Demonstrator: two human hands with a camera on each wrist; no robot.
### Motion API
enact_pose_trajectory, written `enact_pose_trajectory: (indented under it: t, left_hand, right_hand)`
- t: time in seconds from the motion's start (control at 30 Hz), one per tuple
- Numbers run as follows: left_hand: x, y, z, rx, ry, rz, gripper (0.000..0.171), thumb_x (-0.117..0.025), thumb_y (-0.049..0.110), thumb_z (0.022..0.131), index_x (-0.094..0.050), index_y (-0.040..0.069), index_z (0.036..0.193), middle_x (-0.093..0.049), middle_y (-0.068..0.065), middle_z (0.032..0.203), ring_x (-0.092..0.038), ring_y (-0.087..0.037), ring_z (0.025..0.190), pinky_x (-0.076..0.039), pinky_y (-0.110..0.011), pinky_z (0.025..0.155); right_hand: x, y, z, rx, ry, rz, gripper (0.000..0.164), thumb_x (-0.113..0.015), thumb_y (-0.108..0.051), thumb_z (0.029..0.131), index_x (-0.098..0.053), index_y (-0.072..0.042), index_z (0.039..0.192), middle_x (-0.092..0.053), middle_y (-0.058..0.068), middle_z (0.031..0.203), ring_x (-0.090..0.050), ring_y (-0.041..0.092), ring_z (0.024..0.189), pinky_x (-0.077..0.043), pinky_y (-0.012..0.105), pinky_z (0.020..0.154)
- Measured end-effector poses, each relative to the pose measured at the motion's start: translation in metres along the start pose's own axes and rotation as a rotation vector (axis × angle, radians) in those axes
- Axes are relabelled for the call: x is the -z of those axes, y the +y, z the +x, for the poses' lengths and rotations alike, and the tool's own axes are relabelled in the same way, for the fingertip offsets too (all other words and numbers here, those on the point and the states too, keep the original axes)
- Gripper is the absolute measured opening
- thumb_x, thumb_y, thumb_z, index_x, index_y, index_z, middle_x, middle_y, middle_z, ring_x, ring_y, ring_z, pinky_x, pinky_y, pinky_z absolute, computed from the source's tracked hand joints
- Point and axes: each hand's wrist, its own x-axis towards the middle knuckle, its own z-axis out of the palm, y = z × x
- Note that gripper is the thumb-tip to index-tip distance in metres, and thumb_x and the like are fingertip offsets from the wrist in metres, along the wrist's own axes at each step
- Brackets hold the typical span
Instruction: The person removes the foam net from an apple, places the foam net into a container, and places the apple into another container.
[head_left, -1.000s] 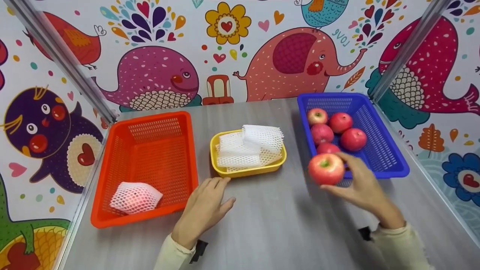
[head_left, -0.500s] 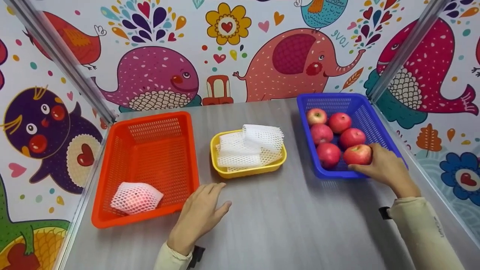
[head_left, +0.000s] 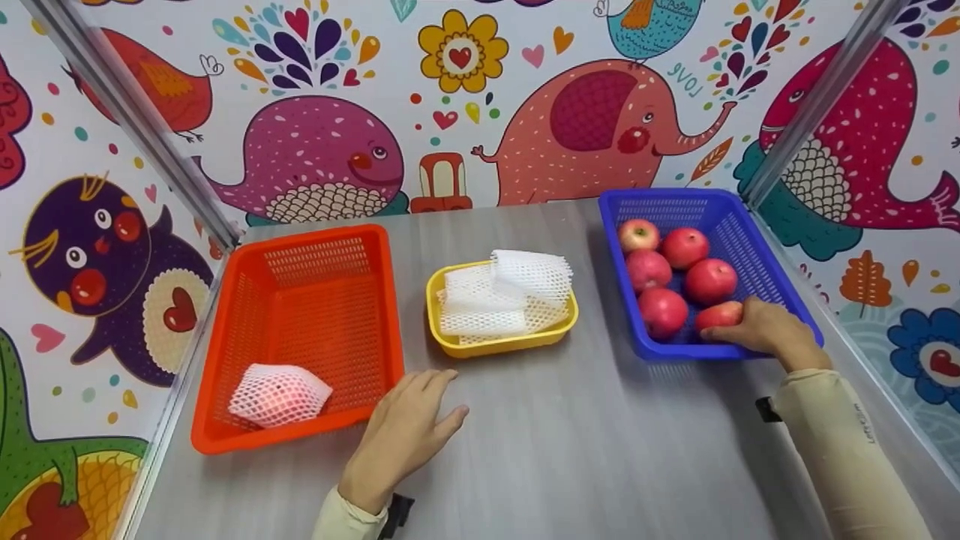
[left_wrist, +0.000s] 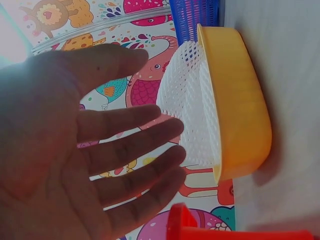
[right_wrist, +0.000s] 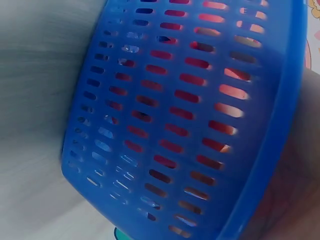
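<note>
My right hand [head_left: 772, 330] grips a red apple [head_left: 718, 318] at the near right of the blue basket [head_left: 780, 289]; the hand covers part of it. Several other apples [head_left: 649, 270] lie along the left and middle of that basket. In the right wrist view the basket's slotted wall [right_wrist: 170, 115] hides most of the hand and fruit. My left hand [head_left: 405, 424] is held with fingers extended and nothing in it, beside the near right corner of the orange-red basket [head_left: 395, 330]. The left wrist view shows its spread fingers short of the yellow basket [left_wrist: 242, 105].
White foam net sleeves [head_left: 506, 296] are piled in the yellow basket, between the two larger baskets. One apple in a foam net [head_left: 279, 395] lies in the near left of the orange-red basket. Patterned walls close off the grey table [head_left: 540, 450] at the back and sides.
My right hand has carried the apple from in front of the blue basket rightward and down into its near right corner. The left hand has stayed almost in place.
</note>
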Motion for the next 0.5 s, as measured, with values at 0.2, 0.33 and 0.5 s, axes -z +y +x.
enact_pose_trajectory:
  t: [0.2, 0.33, 0.5]
  left_hand:
    - [0.0, 0.001, 0.001, 0.008, -0.011, -0.005, 0.048, -0.075, 0.037, 0.089, -0.067, 0.008, 0.126, -0.067, -0.008, 0.118, -0.061, -0.026, 0.109, -0.049, -0.044, 0.096]
    - [0.0, 0.001, 0.002, 0.002, -0.014, -0.01, 0.048, -0.074, 0.037, 0.09, -0.066, 0.008, 0.126, -0.067, -0.008, 0.119, -0.061, -0.026, 0.109, -0.049, -0.044, 0.096]
    - [-0.001, 0.002, 0.003, 0.009, -0.037, -0.022, 0.047, -0.074, 0.037, 0.089, -0.066, 0.008, 0.126, -0.067, -0.007, 0.118, -0.061, -0.026, 0.108, -0.049, -0.044, 0.096]
  right_hand:
    - [0.009, 0.0, -0.003, -0.003, 0.034, -0.025, 0.06, -0.065, -0.056, 0.089, -0.054, 0.003, 0.098, -0.055, 0.016, 0.084, -0.053, 0.037, 0.08, -0.043, 0.047, 0.065]
    - [0.013, -0.004, -0.006, 0.01, 0.06, -0.019, 0.049, -0.065, -0.047, 0.092, -0.055, 0.001, 0.096, -0.053, 0.013, 0.081, -0.052, 0.034, 0.078, -0.041, 0.045, 0.064]
    - [0.011, -0.02, -0.022, 0.04, 0.133, 0.005, 0.049, -0.064, -0.041, 0.094, -0.058, 0.005, 0.108, -0.06, 0.019, 0.089, -0.056, 0.037, 0.082, -0.046, 0.049, 0.066]
